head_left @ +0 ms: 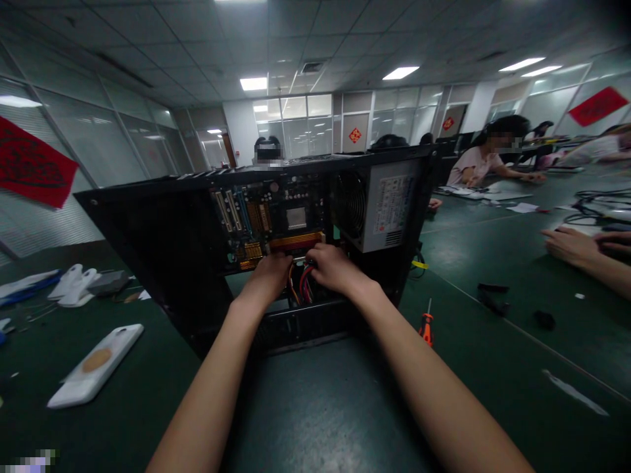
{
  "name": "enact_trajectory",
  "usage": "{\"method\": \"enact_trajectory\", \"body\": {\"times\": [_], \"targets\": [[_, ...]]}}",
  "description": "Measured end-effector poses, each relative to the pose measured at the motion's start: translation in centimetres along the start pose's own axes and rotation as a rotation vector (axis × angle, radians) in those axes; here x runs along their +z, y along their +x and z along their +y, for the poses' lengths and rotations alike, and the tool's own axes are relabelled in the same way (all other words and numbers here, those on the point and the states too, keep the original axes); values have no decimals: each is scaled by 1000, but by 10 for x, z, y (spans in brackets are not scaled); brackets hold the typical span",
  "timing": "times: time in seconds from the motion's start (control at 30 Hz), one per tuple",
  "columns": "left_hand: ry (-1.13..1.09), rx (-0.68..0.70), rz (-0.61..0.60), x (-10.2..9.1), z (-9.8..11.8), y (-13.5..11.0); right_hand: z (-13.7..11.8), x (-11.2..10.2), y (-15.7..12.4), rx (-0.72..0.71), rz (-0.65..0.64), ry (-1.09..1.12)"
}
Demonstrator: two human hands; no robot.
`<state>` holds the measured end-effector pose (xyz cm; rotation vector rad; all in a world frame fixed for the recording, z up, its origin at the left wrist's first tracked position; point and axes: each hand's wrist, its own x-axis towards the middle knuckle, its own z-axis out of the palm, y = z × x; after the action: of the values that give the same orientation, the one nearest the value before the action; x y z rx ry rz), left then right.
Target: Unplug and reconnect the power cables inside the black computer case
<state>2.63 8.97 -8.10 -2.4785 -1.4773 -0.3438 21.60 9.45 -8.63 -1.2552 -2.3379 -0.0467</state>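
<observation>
A black computer case stands open towards me on the green table, with the motherboard and a silver power supply inside. Both my hands reach to the board's lower edge, just below the red and yellow memory slots. My right hand has its fingers closed around the top of a bundle of coloured power cables. Beside it on the left, my left hand is curled, its fingertips close to the same wires. Whatever those fingertips pinch is hidden.
An orange and black screwdriver lies right of the case. To the left rests a white phone-shaped object. Small black parts and a clear plastic strip lie at right, near another person's hands. Other people sit farther back.
</observation>
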Motion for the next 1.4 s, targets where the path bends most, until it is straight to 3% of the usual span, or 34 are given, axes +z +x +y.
{"method": "enact_trajectory", "body": {"times": [0.2,0.5,1.13,1.4], "targets": [[8,-19,-2,0,1,0,4,7,3,-18,30,58],[186,-188,-6,-6,8,-3,5,9,5,-11,2,58],[303,-126,-135,-14,22,1,-1,6,6,-5,-27,76],[314,-102,-106,-11,20,4,-1,5,6,-14,-27,59]]}}
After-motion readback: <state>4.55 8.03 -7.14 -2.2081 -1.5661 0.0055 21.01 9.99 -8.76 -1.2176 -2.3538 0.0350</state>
